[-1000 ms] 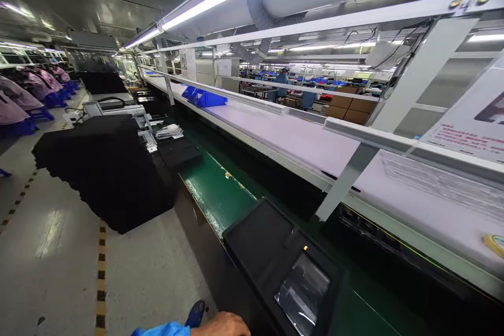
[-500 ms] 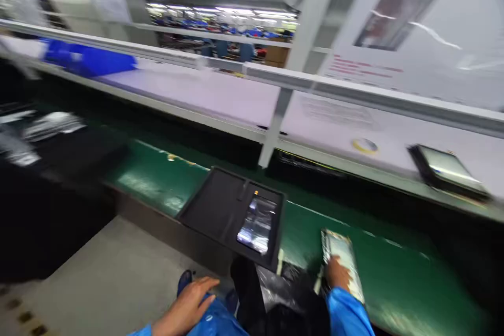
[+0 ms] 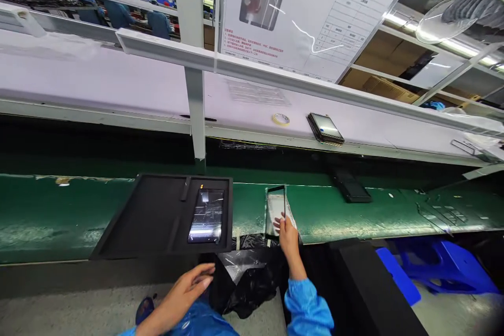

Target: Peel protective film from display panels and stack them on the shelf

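Note:
My right hand [image 3: 288, 232] rests its fingers on the near end of a thin dark-framed glass panel [image 3: 275, 205] lying on a clear plastic sleeve on the green conveyor belt [image 3: 47, 215]. My left hand [image 3: 185, 291] hovers low over my lap with its fingers stretched out and nothing in it. To the left of the panel, a black foam tray [image 3: 153, 218] holds a shiny screen part [image 3: 207, 215] in its right pocket. A black plastic bag [image 3: 252, 273] lies at the belt's near edge between my hands.
On the white shelf behind the belt sit a roll of tape [image 3: 281, 118] and a stack of dark panels [image 3: 325, 128]. A black device [image 3: 351, 189] lies further along the belt. A blue stool [image 3: 441, 268] stands at the right, and a work-instruction sheet [image 3: 311, 10] hangs above.
The view swung right from the long line to the spot in front of me. My right hand came onto the panel and stayed there; my left hand rose into view over my lap.

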Demonstrator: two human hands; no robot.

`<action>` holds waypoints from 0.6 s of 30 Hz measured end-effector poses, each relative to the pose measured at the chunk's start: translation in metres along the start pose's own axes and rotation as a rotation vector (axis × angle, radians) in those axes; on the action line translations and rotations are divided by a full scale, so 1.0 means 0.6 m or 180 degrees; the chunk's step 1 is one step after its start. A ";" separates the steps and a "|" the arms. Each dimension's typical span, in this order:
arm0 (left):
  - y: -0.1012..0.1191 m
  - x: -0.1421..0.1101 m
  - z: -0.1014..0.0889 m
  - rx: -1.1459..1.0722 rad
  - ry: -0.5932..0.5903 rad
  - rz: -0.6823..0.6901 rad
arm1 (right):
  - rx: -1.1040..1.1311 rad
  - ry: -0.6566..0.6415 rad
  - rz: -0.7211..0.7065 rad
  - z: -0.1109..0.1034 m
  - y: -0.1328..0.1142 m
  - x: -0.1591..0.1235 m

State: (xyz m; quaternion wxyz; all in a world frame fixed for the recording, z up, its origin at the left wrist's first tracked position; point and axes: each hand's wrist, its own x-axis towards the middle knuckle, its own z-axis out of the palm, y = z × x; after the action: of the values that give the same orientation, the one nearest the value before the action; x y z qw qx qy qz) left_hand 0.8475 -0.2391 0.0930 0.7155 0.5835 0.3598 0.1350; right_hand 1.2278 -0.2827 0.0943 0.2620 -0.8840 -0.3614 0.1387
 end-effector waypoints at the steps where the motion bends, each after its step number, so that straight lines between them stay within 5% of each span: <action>1: 0.018 0.016 0.018 -0.0167 -0.0097 0.0108 | 0.0274 0.0078 -0.0265 0.010 -0.021 -0.042; 5: 0.080 0.058 0.080 -0.0777 -0.0125 0.0587 | 0.0268 0.0471 -0.1349 0.053 -0.131 -0.208; 8: 0.110 0.050 0.087 -0.1540 0.0203 0.0584 | 0.0179 0.0316 -0.2366 0.058 -0.201 -0.291; 11: 0.119 0.020 0.055 -0.2233 0.0176 0.0217 | 0.0019 -0.0144 -0.3036 0.040 -0.221 -0.321; 14: 0.098 -0.008 0.019 -0.2505 -0.0166 -0.0010 | -0.0079 -0.0437 -0.3303 0.030 -0.200 -0.331; 18: 0.058 -0.052 -0.002 -0.2566 -0.0340 -0.0132 | 0.0165 -0.0261 -0.3796 0.074 -0.203 -0.338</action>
State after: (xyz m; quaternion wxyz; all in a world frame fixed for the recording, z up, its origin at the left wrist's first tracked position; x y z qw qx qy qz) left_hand 0.8326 -0.2475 0.1367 0.9071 0.2551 0.2520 0.2202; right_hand 0.9978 -0.3376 0.1378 0.3020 -0.5159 -0.8016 0.0105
